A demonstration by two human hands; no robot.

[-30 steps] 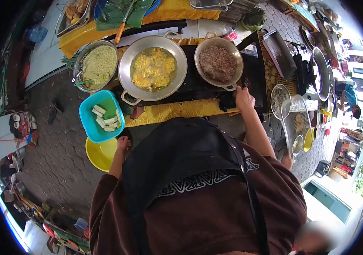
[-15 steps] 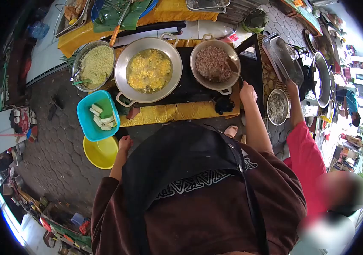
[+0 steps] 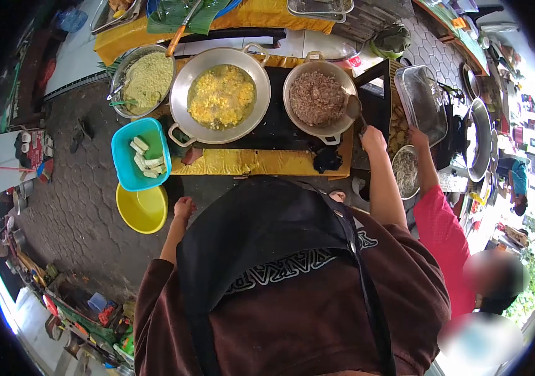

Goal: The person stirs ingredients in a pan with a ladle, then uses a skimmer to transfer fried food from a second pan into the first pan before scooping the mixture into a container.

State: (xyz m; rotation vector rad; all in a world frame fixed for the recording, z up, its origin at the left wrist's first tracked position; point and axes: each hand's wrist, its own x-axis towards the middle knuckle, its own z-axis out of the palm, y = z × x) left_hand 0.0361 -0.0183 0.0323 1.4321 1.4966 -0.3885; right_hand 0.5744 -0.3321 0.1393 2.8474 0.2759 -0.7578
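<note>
My right hand [image 3: 374,139] is wrapped round the handle of a spatula [image 3: 353,108], whose rounded head is at the right rim of a two-handled pan [image 3: 288,84]. Pinkish-brown chopped food [image 3: 316,97], possibly shallots, fills that pan. My left hand [image 3: 185,207] hangs low with its fingers curled and nothing visible in them. Nearest to it is a yellow basin [image 3: 131,216], beside a turquoise basin [image 3: 120,150] with several pale, block-like pieces [image 3: 150,164]. To the left of the pan, a larger wok [image 3: 181,119] holds yellow bits frying in bubbling oil [image 3: 220,97].
A bowl of pale yellow-green batter [image 3: 145,81] with utensils stands left of the wok. Behind lies a banana leaf [image 3: 183,17] on a blue tray. At right, a co-worker's hand [image 3: 419,136] touches a rectangular wire basket [image 3: 427,103], near a round metal bowl [image 3: 405,169].
The spatula head has moved from inside the pan to its right rim, and my right hand has shifted slightly. The co-worker's hand and the basket have moved a little. My left hand stays low.
</note>
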